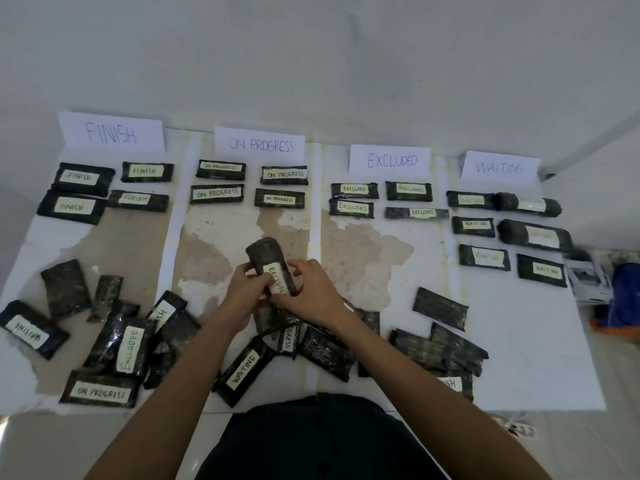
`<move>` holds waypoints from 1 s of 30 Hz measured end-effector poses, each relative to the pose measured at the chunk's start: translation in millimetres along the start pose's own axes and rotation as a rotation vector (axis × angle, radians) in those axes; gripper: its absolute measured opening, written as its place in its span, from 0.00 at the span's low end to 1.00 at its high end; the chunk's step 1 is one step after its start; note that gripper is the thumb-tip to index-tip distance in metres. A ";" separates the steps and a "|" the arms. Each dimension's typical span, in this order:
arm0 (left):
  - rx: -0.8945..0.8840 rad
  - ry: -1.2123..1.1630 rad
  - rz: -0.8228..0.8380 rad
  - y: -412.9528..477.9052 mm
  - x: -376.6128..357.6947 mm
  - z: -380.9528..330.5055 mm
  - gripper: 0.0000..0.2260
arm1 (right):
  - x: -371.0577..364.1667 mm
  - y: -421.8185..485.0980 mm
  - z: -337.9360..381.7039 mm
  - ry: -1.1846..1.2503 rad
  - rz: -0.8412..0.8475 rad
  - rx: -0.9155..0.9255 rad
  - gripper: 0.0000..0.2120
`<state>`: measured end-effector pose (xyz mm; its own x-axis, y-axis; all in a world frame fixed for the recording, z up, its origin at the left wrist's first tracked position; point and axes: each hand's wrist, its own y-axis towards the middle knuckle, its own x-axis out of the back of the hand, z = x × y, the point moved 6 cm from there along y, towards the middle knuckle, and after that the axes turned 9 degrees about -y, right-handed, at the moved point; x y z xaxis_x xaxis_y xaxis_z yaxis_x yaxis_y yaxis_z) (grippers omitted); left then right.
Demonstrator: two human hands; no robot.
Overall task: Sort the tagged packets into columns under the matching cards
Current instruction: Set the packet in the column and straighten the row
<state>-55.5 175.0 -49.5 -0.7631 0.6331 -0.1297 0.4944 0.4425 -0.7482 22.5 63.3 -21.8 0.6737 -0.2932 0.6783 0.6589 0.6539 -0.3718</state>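
Both my hands hold one black packet tagged EXCLUDED (268, 256) upright above the middle of the sheet. My left hand (246, 289) grips its left side and my right hand (311, 289) its lower right. Four white cards stand at the back: FINISH (110, 132), ON PROGRESS (260, 145), EXCLUDED (391, 161) and WAITING (499, 167). Several tagged packets lie in rows under each card. An unsorted heap of packets (131, 341) spreads along the near edge, some face down, others reading WAITING, EXCLUDED, ON PROGRESS.
White paper strips (173, 237) divide the sheet into columns. A wall rises right behind the cards. Off the sheet's right edge lie a blue object (627, 292) and some papers (588, 275). Bare sheet shows between the sorted rows and the heap.
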 end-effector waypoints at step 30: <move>-0.391 0.781 0.387 45.1 -215.3 5.1 0.24 | 172.2 54.2 -203.6 -0.483 -0.102 0.090 0.24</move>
<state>129.0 55.4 -58.7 -0.0943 0.9625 0.2544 0.8662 0.2053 -0.4556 242.3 -93.6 -54.2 0.3612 -0.0160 0.9324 0.6675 0.7027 -0.2465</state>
